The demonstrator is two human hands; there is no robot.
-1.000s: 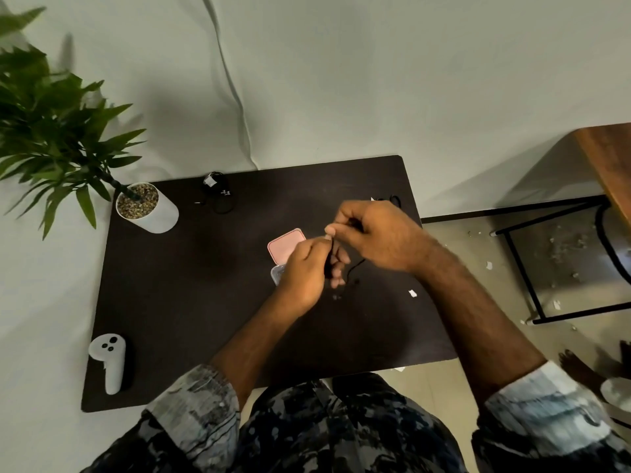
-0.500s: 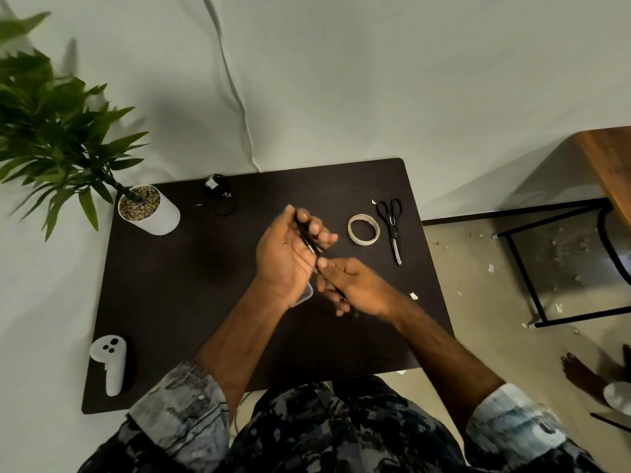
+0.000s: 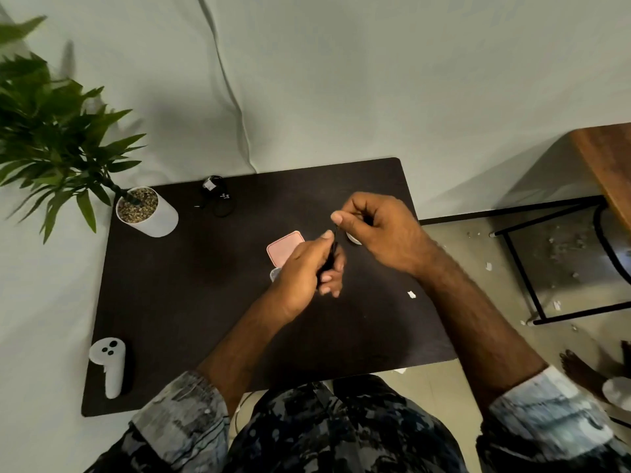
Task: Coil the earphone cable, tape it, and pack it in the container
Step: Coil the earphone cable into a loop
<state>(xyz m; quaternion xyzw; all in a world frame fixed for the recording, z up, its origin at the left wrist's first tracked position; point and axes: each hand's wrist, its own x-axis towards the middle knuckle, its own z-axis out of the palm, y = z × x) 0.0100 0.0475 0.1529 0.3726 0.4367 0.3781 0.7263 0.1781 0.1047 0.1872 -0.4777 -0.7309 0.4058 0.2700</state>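
Note:
Over the middle of the dark table point(image 3: 191, 302), my left hand point(image 3: 307, 268) grips a bundle of black earphone cable point(image 3: 332, 252) between its fingers. My right hand point(image 3: 382, 230) is above and to the right of it, pinching the cable's free strand. A pink lid point(image 3: 285, 245) lies just behind my left hand, with the edge of a clear container point(image 3: 274, 274) showing below it. A bit of the tape roll point(image 3: 353, 238) peeks out under my right hand. The scissors are hidden.
A second coiled black earphone point(image 3: 216, 196) lies near the table's far edge. A white potted plant point(image 3: 146, 213) stands at the far left, a white controller point(image 3: 111, 365) at the near left. A paper scrap point(image 3: 411, 294) lies on the right. A black metal frame point(image 3: 532, 268) stands on the floor.
My right hand swung from below my left hand up and right, over the tape roll and scissors. My left hand dropped lower, uncovering the pink lid.

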